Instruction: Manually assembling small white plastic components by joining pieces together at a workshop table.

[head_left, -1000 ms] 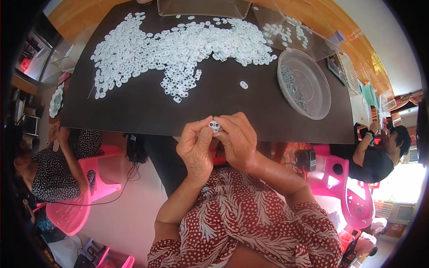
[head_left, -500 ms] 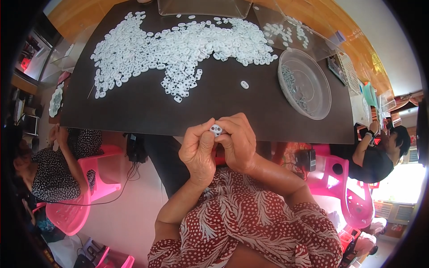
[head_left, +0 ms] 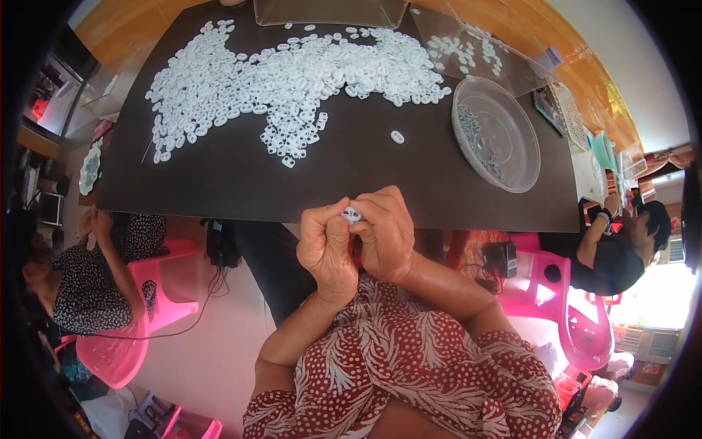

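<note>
Just off the table's near edge, my left hand (head_left: pixel 326 252) and my right hand (head_left: pixel 386 233) meet, both closed on one small white plastic piece with dark holes (head_left: pixel 352 215). Thumbs and fingertips pinch it from either side and cover part of it. Whether a second small part is tucked in the fingers, I cannot tell. Beyond my hands, a broad pile of white oval two-holed pieces (head_left: pixel 307 69) covers the far half of the table. Smaller square white pieces (head_left: pixel 289 139) lie at its near end. One oval piece (head_left: pixel 397 137) rests apart from the pile.
At the right of the dark table (head_left: pixel 219 183) stands a round clear tub (head_left: pixel 521 164) with small grey screws (head_left: pixel 475 139). A clear tray (head_left: pixel 329 14) sits at the far edge. People sit on pink chairs to the left (head_left: pixel 117 358) and right (head_left: pixel 578 329).
My hands stay together at nearly the same spot. The white piece between the fingertips has tilted a little, and its holes show less. The view has shifted slightly.
</note>
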`<move>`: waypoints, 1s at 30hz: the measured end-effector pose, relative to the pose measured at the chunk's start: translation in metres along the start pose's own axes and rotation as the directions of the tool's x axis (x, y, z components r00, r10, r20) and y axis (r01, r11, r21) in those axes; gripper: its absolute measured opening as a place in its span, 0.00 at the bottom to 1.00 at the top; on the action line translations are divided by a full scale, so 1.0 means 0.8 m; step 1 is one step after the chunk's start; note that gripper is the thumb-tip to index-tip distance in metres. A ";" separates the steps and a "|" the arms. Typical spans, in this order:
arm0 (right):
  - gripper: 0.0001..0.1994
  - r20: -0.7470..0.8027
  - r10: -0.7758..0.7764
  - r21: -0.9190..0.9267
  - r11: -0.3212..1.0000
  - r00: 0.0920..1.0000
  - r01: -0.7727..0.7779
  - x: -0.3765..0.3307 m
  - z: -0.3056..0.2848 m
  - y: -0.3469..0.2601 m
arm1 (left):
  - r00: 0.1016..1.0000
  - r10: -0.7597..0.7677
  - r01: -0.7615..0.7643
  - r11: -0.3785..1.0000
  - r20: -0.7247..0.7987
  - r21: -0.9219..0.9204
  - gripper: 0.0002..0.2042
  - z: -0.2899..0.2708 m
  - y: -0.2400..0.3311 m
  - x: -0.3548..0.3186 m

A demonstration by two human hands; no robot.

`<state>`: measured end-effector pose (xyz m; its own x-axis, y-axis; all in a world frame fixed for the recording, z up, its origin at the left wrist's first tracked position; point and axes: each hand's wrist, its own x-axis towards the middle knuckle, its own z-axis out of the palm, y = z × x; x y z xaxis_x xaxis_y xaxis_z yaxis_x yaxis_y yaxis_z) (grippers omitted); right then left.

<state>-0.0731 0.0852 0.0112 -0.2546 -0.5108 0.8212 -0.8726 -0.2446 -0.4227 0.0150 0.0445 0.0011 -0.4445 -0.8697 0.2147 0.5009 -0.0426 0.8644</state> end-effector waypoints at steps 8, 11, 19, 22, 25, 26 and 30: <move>0.10 -0.016 0.012 -0.037 0.999 1.000 -0.013 -0.006 0.005 0.008 | 1.000 0.014 -0.014 0.999 -0.017 0.050 0.10 0.002 -0.012 0.003; 0.15 -0.029 -0.043 -0.058 0.997 0.999 0.041 0.000 0.002 0.007 | 0.997 -0.042 0.048 0.992 -0.062 0.115 0.08 0.010 0.001 0.004; 0.08 -0.019 0.159 0.058 0.986 0.987 -0.158 0.013 -0.037 0.014 | 0.987 -0.055 0.031 0.987 0.153 0.158 0.12 0.019 0.006 0.019; 0.06 0.013 0.313 0.053 0.948 0.950 -0.313 0.022 -0.058 0.027 | 0.962 -0.176 0.144 0.976 0.210 0.161 0.12 0.030 0.007 0.035; 0.05 -0.050 0.184 -0.214 0.958 0.982 -0.191 0.069 -0.101 0.065 | 0.960 -0.209 0.164 0.959 0.184 0.232 0.12 0.027 0.004 0.054; 0.04 -0.082 0.225 -0.288 0.927 0.971 -0.239 0.094 -0.116 0.076 | 0.963 -0.201 0.139 0.941 0.180 0.309 0.12 0.018 -0.001 0.060; 0.07 -0.227 0.153 -0.450 0.860 0.962 -0.243 0.191 -0.186 0.170 | 0.968 0.110 -0.211 0.839 0.224 0.502 0.07 -0.003 -0.010 0.078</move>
<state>-0.2924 0.0969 0.1363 -0.4731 -0.3418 0.8120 -0.8756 0.2844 -0.3905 -0.0152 -0.0105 0.0062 -0.5415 -0.7370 0.4045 0.1410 0.3947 0.9079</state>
